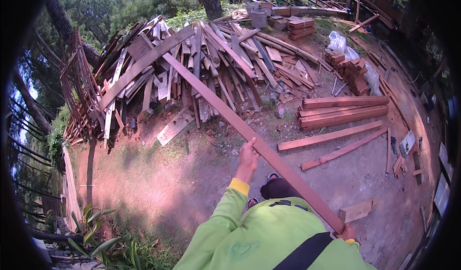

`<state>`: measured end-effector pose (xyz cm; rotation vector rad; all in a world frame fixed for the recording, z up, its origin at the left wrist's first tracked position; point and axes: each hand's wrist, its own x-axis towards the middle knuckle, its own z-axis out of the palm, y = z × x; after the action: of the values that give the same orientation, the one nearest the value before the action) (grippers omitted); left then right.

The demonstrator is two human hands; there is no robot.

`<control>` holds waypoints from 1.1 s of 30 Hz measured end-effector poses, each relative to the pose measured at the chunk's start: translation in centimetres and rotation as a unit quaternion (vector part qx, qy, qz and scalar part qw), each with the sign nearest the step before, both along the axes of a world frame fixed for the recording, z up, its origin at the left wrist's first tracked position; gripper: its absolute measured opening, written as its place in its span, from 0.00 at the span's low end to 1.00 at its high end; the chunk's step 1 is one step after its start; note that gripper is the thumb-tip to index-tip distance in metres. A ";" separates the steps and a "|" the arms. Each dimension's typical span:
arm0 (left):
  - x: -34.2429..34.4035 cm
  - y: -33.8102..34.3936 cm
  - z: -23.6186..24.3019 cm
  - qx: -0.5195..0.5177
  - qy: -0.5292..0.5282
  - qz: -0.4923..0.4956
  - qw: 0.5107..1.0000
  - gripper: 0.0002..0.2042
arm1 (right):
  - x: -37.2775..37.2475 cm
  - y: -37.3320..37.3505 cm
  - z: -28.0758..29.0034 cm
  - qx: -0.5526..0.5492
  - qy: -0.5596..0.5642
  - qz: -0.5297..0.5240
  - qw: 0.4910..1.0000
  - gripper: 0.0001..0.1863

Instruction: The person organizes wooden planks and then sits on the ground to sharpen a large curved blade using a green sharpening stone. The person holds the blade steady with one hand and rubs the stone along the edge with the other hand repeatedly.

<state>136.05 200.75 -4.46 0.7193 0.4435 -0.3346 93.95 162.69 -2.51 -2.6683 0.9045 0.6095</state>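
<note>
Lime-green sleeve and dark strap, nearest the lens. Right hand: closed around the near end of a long reddish plank. Left hand: fingers wrapped on the plank's edge about mid-length. Plank: held clear of the dirt ground, running from the person's right hip up and away, far end over the scrap-wood pile. Handling, as judged: stiff, narrow, moderately heavy, prone to swing and sag at the far end; rough and possibly splintery; best gripped with hands well apart, as here. Also present: stacked boards and loose boards at the right, brick stack, rusted mesh at the left.
</note>
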 end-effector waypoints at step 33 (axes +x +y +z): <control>44.9 -16.3 -14.7 0.050 0.196 -0.056 0.978 0.17 | 44.7 1.7 -2.5 -0.045 0.047 -0.026 0.998 0.28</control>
<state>180.97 184.43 -19.12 0.7793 0.7998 -0.5678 138.67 164.42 -5.01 -2.7040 1.0479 0.7047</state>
